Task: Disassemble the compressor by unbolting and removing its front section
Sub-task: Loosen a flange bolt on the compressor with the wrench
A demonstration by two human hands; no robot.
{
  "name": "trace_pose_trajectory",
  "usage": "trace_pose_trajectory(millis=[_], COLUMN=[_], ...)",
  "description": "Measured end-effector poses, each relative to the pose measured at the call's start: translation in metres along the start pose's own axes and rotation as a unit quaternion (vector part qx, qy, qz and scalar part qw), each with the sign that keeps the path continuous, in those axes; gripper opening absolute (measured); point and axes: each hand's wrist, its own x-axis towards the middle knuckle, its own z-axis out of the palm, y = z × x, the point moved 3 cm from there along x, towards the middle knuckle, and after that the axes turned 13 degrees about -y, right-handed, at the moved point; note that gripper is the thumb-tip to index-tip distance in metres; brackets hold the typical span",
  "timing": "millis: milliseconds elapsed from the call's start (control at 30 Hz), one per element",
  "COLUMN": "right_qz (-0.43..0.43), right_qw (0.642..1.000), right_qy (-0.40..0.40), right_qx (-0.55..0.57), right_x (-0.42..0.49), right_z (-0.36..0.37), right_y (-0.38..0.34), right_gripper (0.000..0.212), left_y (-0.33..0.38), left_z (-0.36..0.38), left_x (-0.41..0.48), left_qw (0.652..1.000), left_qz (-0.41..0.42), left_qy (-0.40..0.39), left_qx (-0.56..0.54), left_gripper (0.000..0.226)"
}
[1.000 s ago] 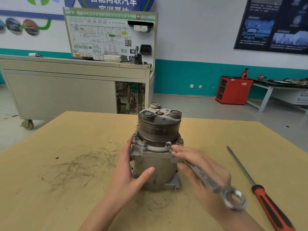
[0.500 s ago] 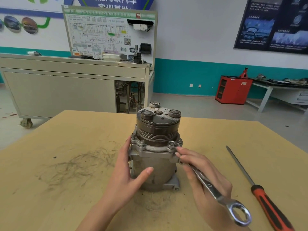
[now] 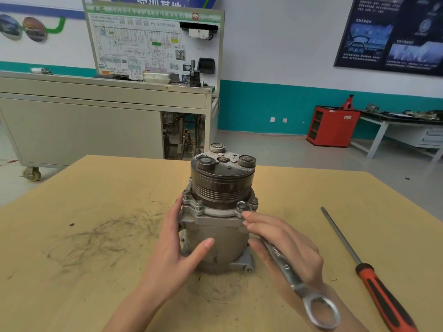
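Note:
A grey metal compressor (image 3: 220, 238) stands upright on the wooden table (image 3: 84, 236), its dark pulley (image 3: 221, 180) on top. A bolted flange (image 3: 211, 212) rings it below the pulley, with a bolt (image 3: 241, 205) at the front right. My left hand (image 3: 172, 255) wraps the body's left side, thumb across the front. My right hand (image 3: 282, 245) grips a silver combination wrench (image 3: 292, 276); its fingertips touch the flange just below that bolt. The wrench's ring end (image 3: 321, 312) points toward me, and its other end is hidden under my fingers.
A long screwdriver (image 3: 366, 271) with a red and black handle lies on the table to the right. Dark scuff marks cover the table on the left. Beyond the table stand a grey trainer bench (image 3: 96, 116), a red cabinet (image 3: 333, 125) and a side table (image 3: 402, 130).
My right hand has swung the wrench handle closer to me and lower, so the ring end sits nearer the frame's bottom. My left hand keeps its hold on the compressor.

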Motion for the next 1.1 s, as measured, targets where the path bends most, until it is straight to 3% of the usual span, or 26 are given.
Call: trace_pose_trajectory(millis=[67,133,233,367,467,533,567,700,767,1000,1100], right_qz=[0.058,0.141,0.232,0.342,0.391,0.384,0.373,0.280,0.224,0.103,0.065], right_qw=[0.990,0.952,0.856,0.710,0.655,0.667,0.693,0.845,0.901,0.983,0.992], right_qy=[0.028,0.061,0.105,0.052,0.031,0.054,0.070,0.092,0.072,-0.011,-0.012], right_qx=[0.125,0.264,0.450,0.613,0.646,0.636,0.613,0.447,0.364,0.152,0.112], right_x=[-0.006,-0.011,-0.009,0.012,0.019,0.020,0.021,0.022,0.022,0.008,-0.001], right_z=[-0.001,0.001,0.002,-0.002,0.005,0.008,0.005,-0.013,-0.017,-0.008,-0.003], right_y=[0.008,0.017,0.036,0.070,0.084,0.085,0.084,0.061,0.044,0.012,0.009], right_gripper=[0.020,0.017,0.027,0.027,0.020,0.024,0.027,0.033,0.033,0.031,0.029], left_y=[0.001,0.001,0.001,0.001,0.002,0.002,0.002,0.001,0.000,0.002,0.002], left_z=[0.000,0.000,-0.001,-0.001,-0.001,-0.002,-0.002,-0.001,-0.001,-0.001,-0.001], left_x=[0.001,0.000,0.000,0.000,0.000,0.000,0.000,0.000,0.000,0.000,-0.001], left_qw=[1.000,1.000,1.000,1.000,1.000,1.000,1.000,1.000,1.000,1.000,1.000], left_qz=[-0.003,-0.006,-0.011,-0.006,-0.006,-0.004,-0.005,-0.009,-0.011,-0.012,-0.009], left_qy=[0.001,0.000,-0.004,-0.005,-0.004,-0.003,-0.004,-0.006,-0.007,-0.009,-0.009], left_qx=[0.001,0.003,0.001,0.003,0.001,0.001,0.002,0.007,0.005,0.000,-0.002], left_gripper=[0.080,0.080,0.082,0.082,0.081,0.080,0.081,0.083,0.083,0.082,0.081])
